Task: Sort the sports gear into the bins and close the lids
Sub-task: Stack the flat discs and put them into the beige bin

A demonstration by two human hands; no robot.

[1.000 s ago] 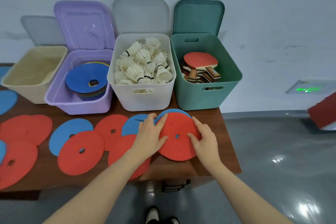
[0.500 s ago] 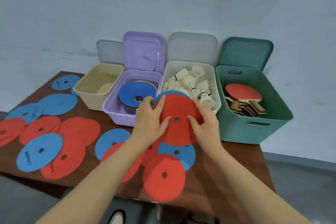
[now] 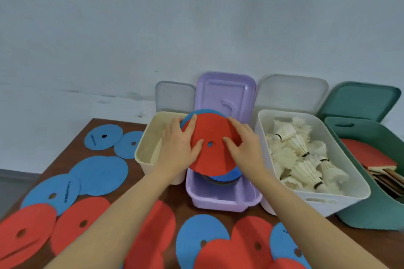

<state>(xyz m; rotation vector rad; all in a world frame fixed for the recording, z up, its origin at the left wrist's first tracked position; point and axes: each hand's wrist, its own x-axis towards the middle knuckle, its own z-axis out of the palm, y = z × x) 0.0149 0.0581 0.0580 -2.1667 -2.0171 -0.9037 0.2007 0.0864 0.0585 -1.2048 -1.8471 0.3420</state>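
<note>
The red disc [image 3: 211, 148], with a blue one tucked beneath, is up off the worktop [image 3: 175, 203] now and over the purple bin [image 3: 223, 196], right above the stack inside. So this pair looks about to drop in. It's round, no long axis; its face tilts toward the person, far edge higher. Left hand [image 3: 177, 148] and right hand [image 3: 242, 146] clasp its opposite edges, thumbs on top. Below the wrists, plenty of discs wait.

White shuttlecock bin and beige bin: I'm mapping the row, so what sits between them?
The purple bin sits between the beige bin and white bin, seen in the head view.
</note>
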